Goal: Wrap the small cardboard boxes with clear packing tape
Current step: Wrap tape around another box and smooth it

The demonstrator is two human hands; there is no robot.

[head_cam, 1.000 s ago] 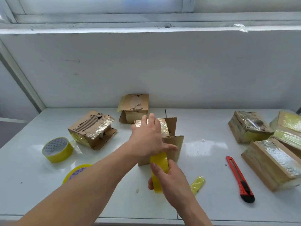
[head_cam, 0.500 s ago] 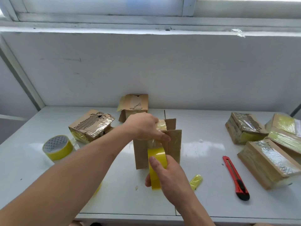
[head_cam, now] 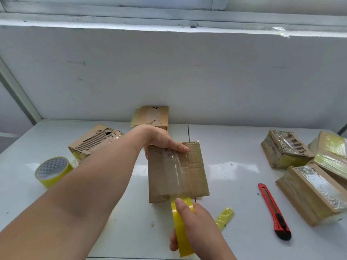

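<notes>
At frame centre, the left hand (head_cam: 161, 140) grips the brown cardboard box's (head_cam: 176, 171) far edge, while the right hand (head_cam: 195, 224), just below it, clasps the yellow tape roll (head_cam: 181, 228), clear tape (head_cam: 177, 171) stretched lengthwise across the box.

Bright, even daylight fell from the top of the frame; the glossy white bench (head_cam: 234, 166) showed glare at centre-right, edges bowed, focus sharp.

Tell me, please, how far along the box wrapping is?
Done: three wrapped boxes sit at the right. In hand: the left hand steadies the centre box while the right hand pulls the tape roll down it. Left: the two torn boxes behind look only partly taped.
</notes>
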